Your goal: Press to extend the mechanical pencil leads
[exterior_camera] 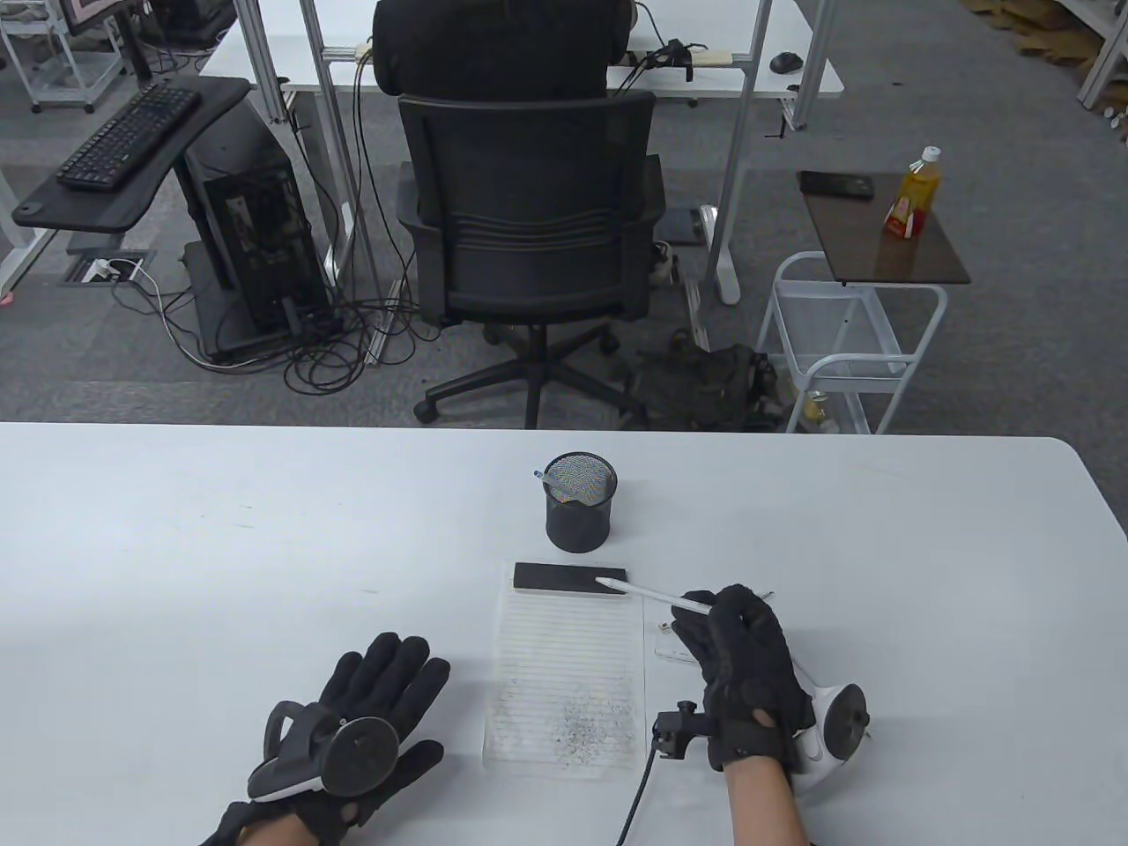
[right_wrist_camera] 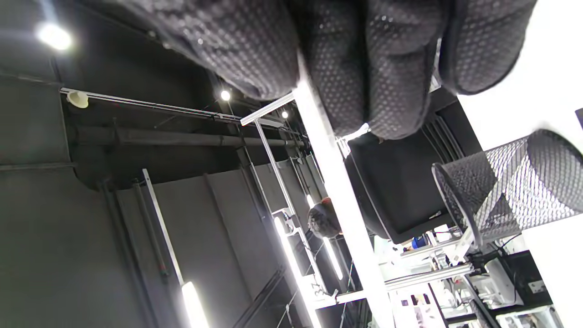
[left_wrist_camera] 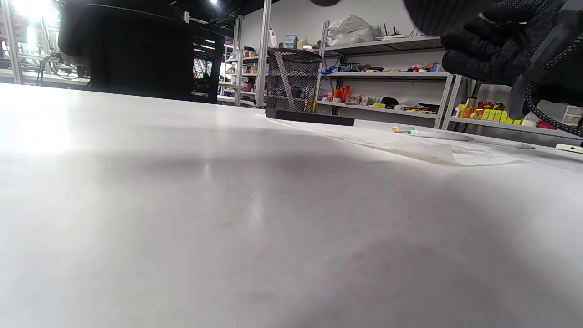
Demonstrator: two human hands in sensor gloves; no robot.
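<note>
The pencil (exterior_camera: pixel 648 592) sits in my right hand (exterior_camera: pixel 745 679), its white barrel slanting out toward ten o'clock over the top edge of the notepad (exterior_camera: pixel 568 670). To click it cleanly I'd keep the barrel steady and press squarely on the end, which I can't see under the glove. My fingers (right_wrist_camera: pixel 391 68) are curled snugly around the barrel. My left hand (exterior_camera: pixel 352 740) lies flat on the table (exterior_camera: pixel 220 546) at eight o'clock, fingers spread, holding nothing.
</note>
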